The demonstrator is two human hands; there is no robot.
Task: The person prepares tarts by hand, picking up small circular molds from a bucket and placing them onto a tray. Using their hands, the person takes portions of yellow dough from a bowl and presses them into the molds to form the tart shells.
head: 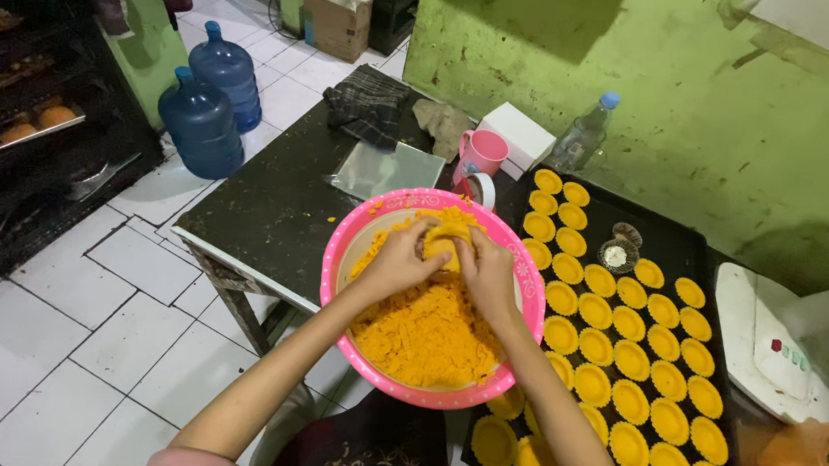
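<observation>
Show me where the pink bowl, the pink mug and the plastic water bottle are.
pink bowl (352, 243): head view, its left rim.
pink mug (483, 153): head view, its side wall.
plastic water bottle (583, 138): head view, its clear body.

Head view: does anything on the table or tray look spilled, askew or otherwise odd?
Slightly. A few orange crumbs lie on the dark table just outside the pink bowl. On the black tray, one metal mould sits unfilled among the yellow dough shells. Both hands press a dough lump over the bowl.
</observation>
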